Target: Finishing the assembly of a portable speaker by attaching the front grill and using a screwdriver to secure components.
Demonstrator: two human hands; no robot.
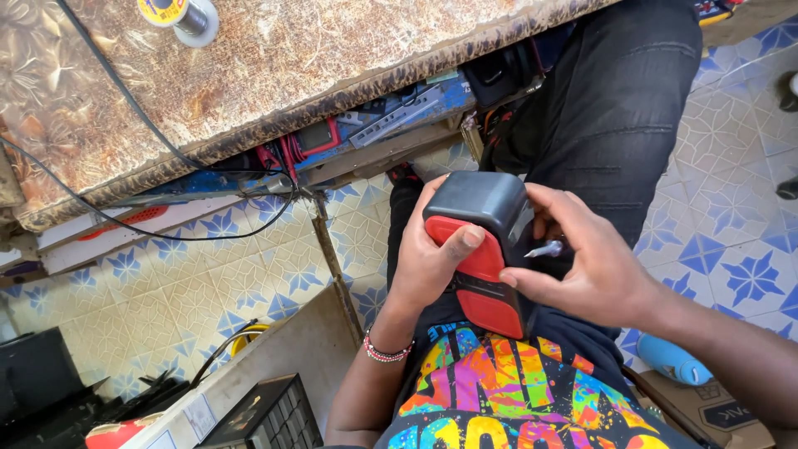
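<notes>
The person's left hand point(428, 254) is wrapped around a red and black handheld device point(482, 249) resting on the lap, thumb pressed across its red face. At its 3 o'clock, the right hand point(594, 266) steadies the black side, fingers pinching a small metal-tipped tool point(544, 248). At 11 o'clock, a worn workbench point(274, 66) carries a solder spool point(181, 15) and black cables point(125, 100).

A brown cardboard box point(706, 411) with a dark printed label sits at the lower right on the floor. On the table point(274, 58), a solder spool point(179, 15) carries a round yellow label.
</notes>
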